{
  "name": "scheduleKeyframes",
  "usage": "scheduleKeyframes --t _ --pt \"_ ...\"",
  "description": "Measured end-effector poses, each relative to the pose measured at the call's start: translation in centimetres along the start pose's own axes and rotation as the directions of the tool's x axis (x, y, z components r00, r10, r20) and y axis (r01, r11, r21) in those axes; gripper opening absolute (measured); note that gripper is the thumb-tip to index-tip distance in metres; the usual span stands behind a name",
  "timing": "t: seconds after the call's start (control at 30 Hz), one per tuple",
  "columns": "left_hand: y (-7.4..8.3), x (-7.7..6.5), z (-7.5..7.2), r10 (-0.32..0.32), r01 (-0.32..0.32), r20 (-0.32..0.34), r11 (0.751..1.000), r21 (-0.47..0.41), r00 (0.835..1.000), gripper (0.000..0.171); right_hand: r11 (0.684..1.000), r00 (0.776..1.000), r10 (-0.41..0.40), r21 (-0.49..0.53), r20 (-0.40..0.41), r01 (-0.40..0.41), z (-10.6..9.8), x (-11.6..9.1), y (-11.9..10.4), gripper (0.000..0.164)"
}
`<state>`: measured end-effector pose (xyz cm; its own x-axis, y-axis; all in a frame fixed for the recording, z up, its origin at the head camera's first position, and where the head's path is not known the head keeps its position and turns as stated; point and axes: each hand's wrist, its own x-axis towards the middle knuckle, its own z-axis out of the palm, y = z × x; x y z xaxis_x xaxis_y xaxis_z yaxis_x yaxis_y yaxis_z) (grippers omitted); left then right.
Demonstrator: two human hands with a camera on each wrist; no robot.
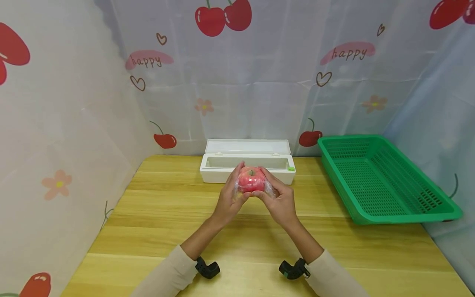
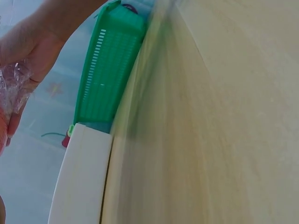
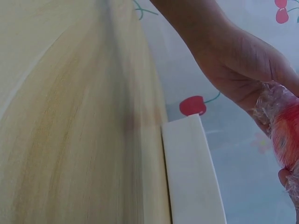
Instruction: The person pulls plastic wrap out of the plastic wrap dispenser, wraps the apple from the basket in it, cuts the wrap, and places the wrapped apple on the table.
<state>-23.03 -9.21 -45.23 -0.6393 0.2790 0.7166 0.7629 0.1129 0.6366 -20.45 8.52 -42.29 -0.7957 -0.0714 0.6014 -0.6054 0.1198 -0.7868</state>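
A red apple (image 1: 251, 180) in clear plastic wrap (image 1: 270, 189) is held up above the table, stem towards the head camera. My left hand (image 1: 227, 202) grips its left side, with the thumb at the front and fingers behind. On the other side my right hand (image 1: 280, 203) grips it the same way, and the two thumbs nearly meet below it. Bunched wrap shows beside both palms. In the right wrist view the wrapped apple (image 3: 286, 133) is cut by the frame's right edge, with crumpled wrap (image 3: 271, 103) by the left palm.
Behind the hands stands a long white box (image 1: 213, 176) with its lid (image 1: 248, 146) raised and a green tab (image 1: 291, 168) at its right end. A green plastic basket (image 1: 339, 194) sits at the right on the wooden table (image 1: 167, 218). Printed curtains (image 1: 248, 103) surround the table.
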Motion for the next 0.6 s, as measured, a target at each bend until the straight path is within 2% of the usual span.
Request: scheduleKeyframes --t 0.13,0.3,0.5,0.6 --pt "-1.7 -0.5 0.4 -0.004 0.004 0.011 1.000 0.009 1.000 0.076 1.000 1.000 0.002 -0.003 -0.007 -0.002 0.0 0.0 -0.1 0.064" --pt "-2.0 -0.7 0.4 0.020 -0.021 0.021 0.999 0.026 1.000 0.074 1.000 1.000 0.004 0.004 -0.013 -0.004 0.2 -0.1 -0.2 0.064" --pt "-1.9 -0.5 0.1 0.075 -0.079 0.028 0.979 0.187 0.997 0.075 1.000 1.000 0.000 0.024 -0.020 0.000 0.4 -0.2 -0.2 0.064" --pt "-1.9 -0.5 0.1 0.100 -0.104 0.030 0.967 0.232 0.995 0.073 0.999 1.000 0.007 0.036 -0.023 -0.006 0.4 -0.2 -0.3 0.063"
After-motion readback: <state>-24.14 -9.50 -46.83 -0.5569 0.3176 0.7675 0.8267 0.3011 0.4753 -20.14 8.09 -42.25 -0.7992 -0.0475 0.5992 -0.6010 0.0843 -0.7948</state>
